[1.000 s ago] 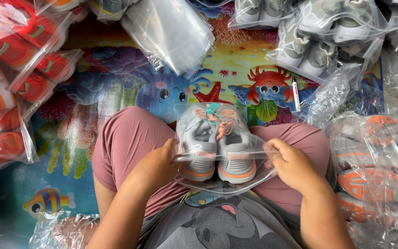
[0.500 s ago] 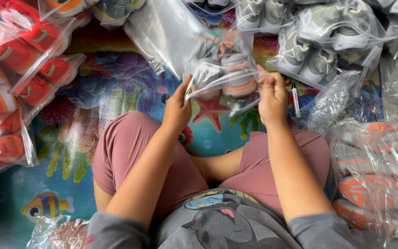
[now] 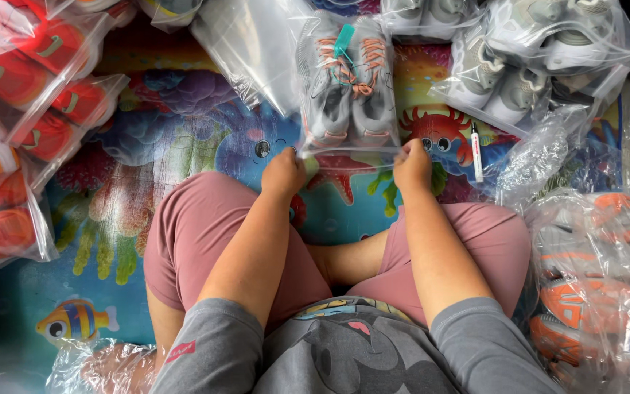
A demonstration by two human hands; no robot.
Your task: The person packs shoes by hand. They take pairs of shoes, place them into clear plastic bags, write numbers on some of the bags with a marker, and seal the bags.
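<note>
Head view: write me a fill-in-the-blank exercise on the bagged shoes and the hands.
1. The left hand and right hand pinch the near edge of a clear plastic bag holding a pair of ____ shoes.
2. A ____ tag is tied to the laces.
3. The bags at the far left hold ____ shoes.
4. A white pen lies on the play mat beside a cartoon ____.

Missing words: grey; teal; red; crab

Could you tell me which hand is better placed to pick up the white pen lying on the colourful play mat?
Probably the right hand: the white pen lies just beside it, while the left hand pinches the clear shoe bag's far corner.
</note>
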